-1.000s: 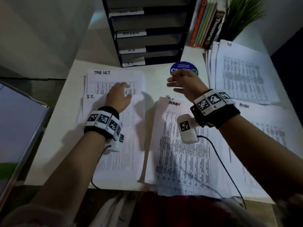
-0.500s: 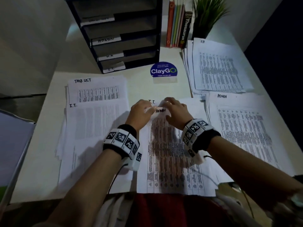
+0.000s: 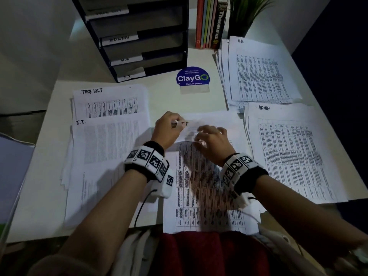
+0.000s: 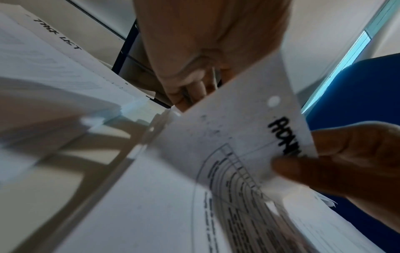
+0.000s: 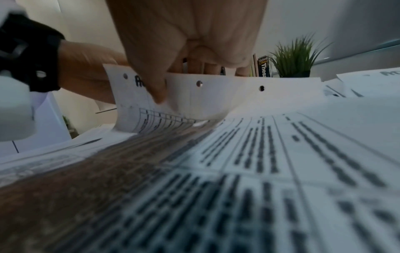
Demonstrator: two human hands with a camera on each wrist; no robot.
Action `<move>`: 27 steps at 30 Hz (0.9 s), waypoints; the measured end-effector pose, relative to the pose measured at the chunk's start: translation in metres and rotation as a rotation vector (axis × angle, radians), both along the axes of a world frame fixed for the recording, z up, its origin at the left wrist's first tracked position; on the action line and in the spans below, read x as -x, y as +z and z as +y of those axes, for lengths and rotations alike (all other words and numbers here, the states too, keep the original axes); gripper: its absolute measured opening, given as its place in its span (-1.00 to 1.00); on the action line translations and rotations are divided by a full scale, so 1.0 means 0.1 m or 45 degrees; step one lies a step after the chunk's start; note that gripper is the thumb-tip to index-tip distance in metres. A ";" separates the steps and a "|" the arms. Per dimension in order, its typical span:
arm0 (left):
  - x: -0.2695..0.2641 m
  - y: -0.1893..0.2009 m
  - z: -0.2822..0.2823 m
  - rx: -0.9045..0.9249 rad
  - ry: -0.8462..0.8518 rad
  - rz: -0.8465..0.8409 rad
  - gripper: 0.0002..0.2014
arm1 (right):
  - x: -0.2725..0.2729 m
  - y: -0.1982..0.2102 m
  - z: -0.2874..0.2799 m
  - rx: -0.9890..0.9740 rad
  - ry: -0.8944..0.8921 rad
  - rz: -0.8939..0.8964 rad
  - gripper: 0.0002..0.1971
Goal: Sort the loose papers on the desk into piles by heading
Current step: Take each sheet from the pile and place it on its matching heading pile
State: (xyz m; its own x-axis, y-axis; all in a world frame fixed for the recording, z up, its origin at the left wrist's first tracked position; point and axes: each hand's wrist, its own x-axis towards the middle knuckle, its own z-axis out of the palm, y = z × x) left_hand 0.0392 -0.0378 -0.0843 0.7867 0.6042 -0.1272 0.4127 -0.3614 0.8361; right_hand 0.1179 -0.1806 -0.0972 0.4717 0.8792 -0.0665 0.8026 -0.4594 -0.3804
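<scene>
Tabletop (image 3: 169, 100) with my sorted piles; ADMIN pile (image 3: 288, 152) lies to the right. Centre: loose stack, top ADMIN sheet (image 3: 203, 186) curled up at its far edge. My left hand (image 3: 166, 130) and right hand (image 3: 214, 142) both pinch that edge; peel slowly, one sheet only.

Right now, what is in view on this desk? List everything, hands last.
ADMIN sheet: one, white, desk centre, top edge lifted.
I.T. pile: one, white, left.
TASK LIST pile: one, white, behind the I.T. pile.
ADMIN pile: one, white, right.
H.R. pile: one, white, far right.
Tray rack: one, black, back left.
Books: several, coloured, back.
Plant: one, green, back.
ClayGo sign: one, blue, centre.
Left hand, right hand: both pinch the ADMIN sheet's top edge.
</scene>
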 end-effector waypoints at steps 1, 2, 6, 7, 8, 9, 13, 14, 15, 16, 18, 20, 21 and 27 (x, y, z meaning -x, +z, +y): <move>0.04 0.00 -0.01 0.092 -0.066 0.021 -0.89 | 0.01 0.01 -0.02 -0.100 -0.021 0.062 -0.62; 0.08 0.02 -0.03 0.191 -0.135 0.033 -0.89 | 0.02 0.03 -0.02 -0.200 -0.054 0.141 -0.54; 0.17 0.01 -0.03 0.373 -0.225 0.031 -0.91 | -0.01 0.08 0.02 -0.318 -0.155 0.271 -0.68; 0.17 0.00 -0.02 0.407 -0.189 0.027 -0.81 | -0.02 0.08 0.05 -0.287 -0.161 0.260 -0.75; 0.16 -0.02 -0.02 0.450 -0.116 0.015 -0.74 | -0.03 0.08 0.08 -0.245 -0.167 0.258 -0.74; 0.14 -0.01 -0.01 0.478 -0.016 -0.002 -0.71 | -0.04 0.08 0.10 -0.203 -0.175 0.272 -0.71; 0.08 -0.04 0.08 0.116 0.217 0.062 -0.65 | -0.05 0.06 0.16 -0.155 -0.158 0.278 -0.70; 0.07 -0.06 0.11 0.040 0.190 0.111 -0.62 | -0.06 0.05 0.16 -0.132 -0.148 0.272 -0.71; 0.05 -0.10 0.13 -0.005 0.149 0.165 -0.60 | -0.06 0.04 0.17 -0.106 -0.143 0.268 -0.70; 0.04 -0.13 0.15 -0.034 0.103 0.221 -0.60 | -0.06 0.03 0.18 -0.078 -0.147 0.265 -0.67; 0.04 -0.19 0.17 -0.076 0.046 0.330 -0.58 | -0.06 0.02 0.19 -0.031 -0.152 0.259 -0.59; 0.05 -0.23 0.16 -0.115 0.028 0.392 -0.53 | -0.07 0.02 0.21 0.013 -0.149 0.239 -0.57; 0.06 -0.24 0.15 -0.138 0.022 0.400 -0.50 | -0.08 0.02 0.22 0.047 -0.136 0.204 -0.58; 0.14 -0.21 0.10 -0.341 -0.021 0.292 -0.53 | -0.11 0.00 0.22 0.174 0.007 -0.159 -0.70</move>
State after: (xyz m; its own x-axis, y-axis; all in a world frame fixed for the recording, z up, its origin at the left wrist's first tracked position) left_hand 0.0251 -0.0279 -0.1056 0.7659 0.6274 -0.1408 0.5711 -0.5633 0.5971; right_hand 0.1292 -0.1590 -0.0972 0.4790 0.8687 -0.1265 0.8425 -0.4954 -0.2118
